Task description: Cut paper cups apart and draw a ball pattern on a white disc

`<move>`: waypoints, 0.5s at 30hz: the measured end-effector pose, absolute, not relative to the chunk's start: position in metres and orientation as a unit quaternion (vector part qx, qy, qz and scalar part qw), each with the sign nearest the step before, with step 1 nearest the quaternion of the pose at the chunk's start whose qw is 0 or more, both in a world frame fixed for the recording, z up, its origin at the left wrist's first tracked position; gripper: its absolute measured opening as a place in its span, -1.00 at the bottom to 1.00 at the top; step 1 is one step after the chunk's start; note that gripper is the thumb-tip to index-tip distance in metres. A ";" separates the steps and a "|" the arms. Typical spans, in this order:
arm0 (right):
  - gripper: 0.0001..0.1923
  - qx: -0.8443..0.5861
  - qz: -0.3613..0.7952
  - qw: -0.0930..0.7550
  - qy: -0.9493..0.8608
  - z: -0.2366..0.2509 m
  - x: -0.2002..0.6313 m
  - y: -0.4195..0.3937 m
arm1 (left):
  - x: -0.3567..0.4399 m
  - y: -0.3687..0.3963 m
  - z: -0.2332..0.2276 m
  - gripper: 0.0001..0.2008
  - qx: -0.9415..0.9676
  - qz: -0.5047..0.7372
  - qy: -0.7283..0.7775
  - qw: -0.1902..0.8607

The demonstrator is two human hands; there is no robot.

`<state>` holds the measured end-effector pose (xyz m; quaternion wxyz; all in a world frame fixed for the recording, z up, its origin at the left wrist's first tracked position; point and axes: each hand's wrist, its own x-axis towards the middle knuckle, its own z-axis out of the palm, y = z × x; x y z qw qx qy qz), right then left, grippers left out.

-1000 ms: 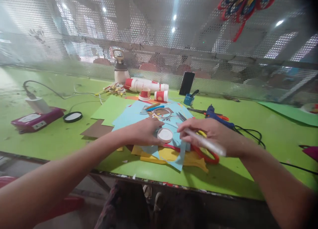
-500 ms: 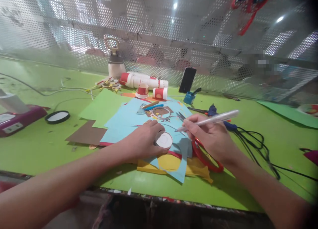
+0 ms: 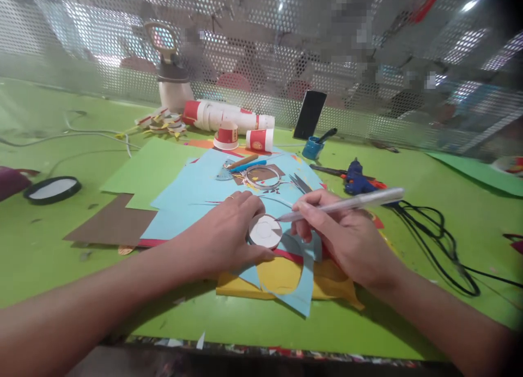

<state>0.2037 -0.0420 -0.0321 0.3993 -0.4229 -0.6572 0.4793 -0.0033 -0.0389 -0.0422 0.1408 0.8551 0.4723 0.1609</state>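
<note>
- The round white cup base [image 3: 265,231] sits at the centre of the frame on a light blue paper sheet [image 3: 196,194], an upturned small cup pressed down by the left hand [image 3: 223,232], whose fingers curl around its left side.
- The right hand [image 3: 347,238], just right of centre, grips a silver pen [image 3: 347,204] with its tip touching the cup's right edge.
- A yellow sheet [image 3: 281,276] lies beneath; red-and-white paper cups [image 3: 229,121] and a blue glue gun [image 3: 356,180] lie toward the top of the frame.

Left hand [image 3: 229,232] palm-down, fingers curled, pressing flat. Right hand [image 3: 347,235] in a writing grip, fingers pinched. Both forearms reach in from the bottom corners.
</note>
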 end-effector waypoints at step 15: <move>-0.78 -0.391 0.532 0.426 -0.618 -0.047 0.205 -0.037 | -0.007 -0.038 -0.051 -0.58 0.869 0.189 0.440 0.123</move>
